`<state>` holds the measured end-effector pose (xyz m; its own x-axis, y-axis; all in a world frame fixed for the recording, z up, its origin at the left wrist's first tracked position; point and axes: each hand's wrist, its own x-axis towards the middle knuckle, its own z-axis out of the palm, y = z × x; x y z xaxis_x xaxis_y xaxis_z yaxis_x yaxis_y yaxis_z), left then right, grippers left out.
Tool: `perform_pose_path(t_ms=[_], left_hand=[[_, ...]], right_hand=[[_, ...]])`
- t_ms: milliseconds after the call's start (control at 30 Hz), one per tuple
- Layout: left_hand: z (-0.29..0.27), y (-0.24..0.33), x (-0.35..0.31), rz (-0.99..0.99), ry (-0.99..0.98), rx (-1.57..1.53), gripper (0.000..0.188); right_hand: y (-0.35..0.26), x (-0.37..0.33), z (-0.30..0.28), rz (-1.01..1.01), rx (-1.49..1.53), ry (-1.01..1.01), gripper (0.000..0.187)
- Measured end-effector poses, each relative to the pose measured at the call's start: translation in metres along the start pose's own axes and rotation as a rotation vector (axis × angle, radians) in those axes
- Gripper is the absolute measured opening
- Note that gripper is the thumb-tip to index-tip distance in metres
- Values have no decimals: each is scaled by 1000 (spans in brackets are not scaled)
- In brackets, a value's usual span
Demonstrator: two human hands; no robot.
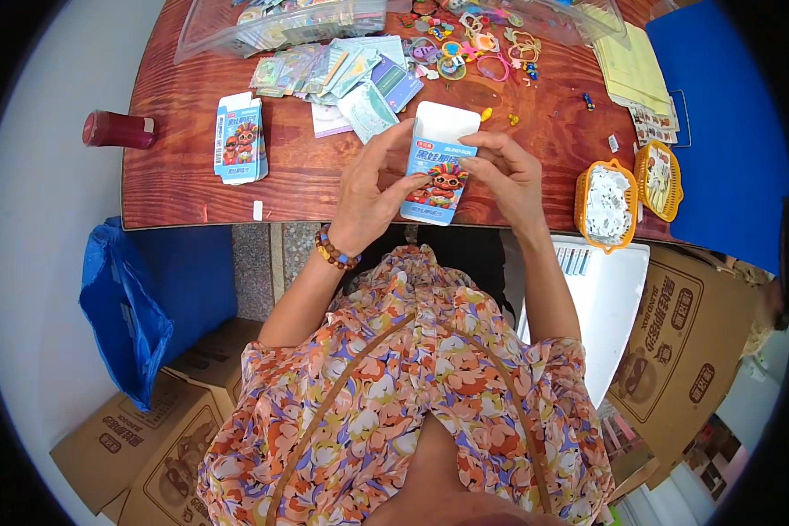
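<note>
Between both hands, over the table's near edge, I hold a small light-blue card box [433,186] with a colourful cartoon figure on its front. Its white top flap [448,120] stands up, unfolded. My left hand [370,195] grips the box's left side, the thumb lying across the front. At the upper right edge, just below the flap, my right hand [507,174] pinches the box with thumb and fingers. A stack of similar blue boxes [241,140] lies to the left on the table. Beyond my hands is a spread pile of cards [342,77].
A clear plastic bin [280,28] stands at the far side beside small colourful trinkets [473,48]. Orange baskets [607,206] with small packets sit at the right, near yellow sheets [636,74]. A dark red bottle [119,130] lies at the left edge. Cardboard cartons [684,342] stand below.
</note>
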<state>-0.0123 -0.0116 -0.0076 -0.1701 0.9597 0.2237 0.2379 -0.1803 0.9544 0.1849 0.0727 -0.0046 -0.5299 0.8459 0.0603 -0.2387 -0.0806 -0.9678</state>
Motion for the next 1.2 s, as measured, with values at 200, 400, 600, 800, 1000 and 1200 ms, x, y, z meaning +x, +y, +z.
perform_pose_path(t_ms=[200,400,600,800,1000,1200], left_hand=[[-6,-1,0,-11,-112,-75,57],[-10,3,1,-202,-211,-322,50],[-8,7,-5,-172,-203,-233,51],[-7,16,-6,-87,-200,-103,55],[-8,10,-12,-174,-223,-172,54],[-7,17,-11,-212,-245,-165,54]], right_hand=[[-5,4,-11,55,-162,-107,22],[-11,3,-10,-96,-268,-153,17],[-23,-7,6,52,-229,-72,18],[-28,-2,12,97,-227,100,13],[-37,2,2,149,-183,-81,14],[-49,5,-6,274,-356,-183,19]])
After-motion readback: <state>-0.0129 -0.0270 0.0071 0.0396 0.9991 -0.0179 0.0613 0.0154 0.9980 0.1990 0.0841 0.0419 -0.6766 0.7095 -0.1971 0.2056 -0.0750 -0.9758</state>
